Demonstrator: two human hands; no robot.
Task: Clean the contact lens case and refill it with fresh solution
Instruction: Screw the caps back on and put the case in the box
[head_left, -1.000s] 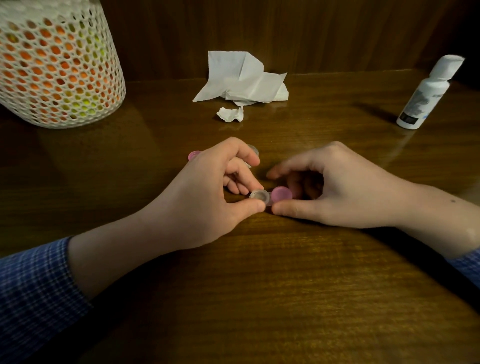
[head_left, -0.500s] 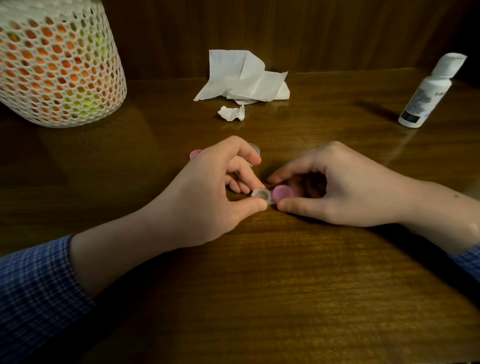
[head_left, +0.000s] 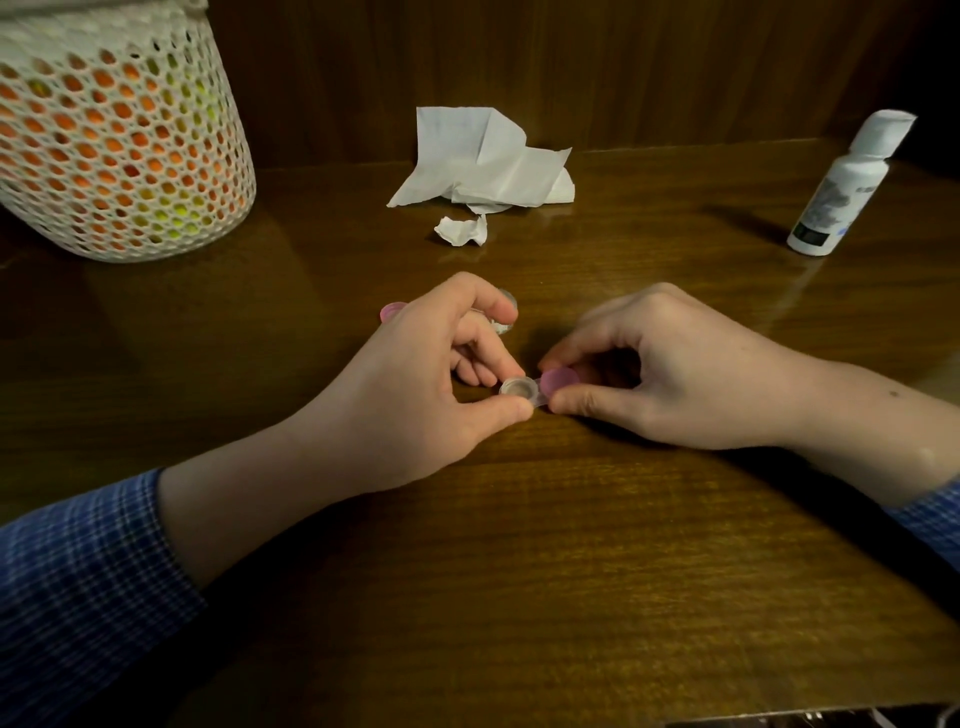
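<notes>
The clear contact lens case (head_left: 518, 388) lies on the wooden table (head_left: 519, 545) at the middle of the view, its left well uncovered. My left hand (head_left: 415, 384) pinches that well between thumb and fingers. A pink cap (head_left: 560, 380) sits on the case's right well, and my right hand (head_left: 670, 369) grips it between thumb and forefinger. A second pink cap (head_left: 390, 312) lies on the table just behind my left hand. The white solution bottle (head_left: 841, 187) stands capped at the far right.
A crumpled white tissue (head_left: 483, 166) and a small torn wad (head_left: 462, 230) lie at the back centre. A white mesh basket (head_left: 114, 135) with orange and yellow contents stands at the back left. A dark wooden wall closes the table's far edge.
Both hands stay on the case. My right hand's fingers have shifted slightly around the pink cap; the case has barely moved.
</notes>
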